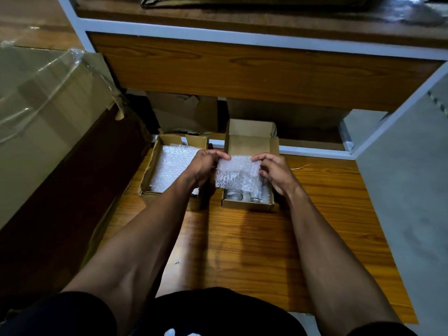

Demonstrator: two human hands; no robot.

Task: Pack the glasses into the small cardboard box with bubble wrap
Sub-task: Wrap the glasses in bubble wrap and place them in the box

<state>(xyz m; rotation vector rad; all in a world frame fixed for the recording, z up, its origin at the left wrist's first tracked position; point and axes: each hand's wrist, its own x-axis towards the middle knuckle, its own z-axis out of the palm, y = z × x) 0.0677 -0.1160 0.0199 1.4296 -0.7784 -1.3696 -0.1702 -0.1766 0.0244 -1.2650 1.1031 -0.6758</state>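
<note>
Head view only. Clear bubble wrap sheet (pixel 236 173) held up between both hands, above the small brown cardboard box (pixel 247 203) standing on the brown wood-grain board (pixel 242 238). Left hand (pixel 206 166) pinching the sheet's left upper edge, fingers curled round it. Right hand (pixel 274 170) pinching the right upper edge, thumb and fingertips closed on the wrap. Lower part of the sheet hanging down into the box opening, covering its far half.

Inside the small box, near its front wall: two clear drinking glasses (pixel 234 196), one at the left with its round rim showing, a second just beside it at the right, partly behind the wrap. Box lid flap (pixel 249 144) standing upright at the far side, behind the hands.

Just left of the small box, a larger open brown cardboard box (pixel 148 180), also on the board, filled with more white bubble wrap (pixel 169 166); left forearm crossing over its near right corner.

Further back, a wooden shelf unit with white frame (pixel 242 69), cardboard pieces tucked beneath it. At far left, a big cardboard carton with clear plastic film (pixel 48 105). Grey floor (pixel 412 190) at right. Dark shorts at the bottom edge.
</note>
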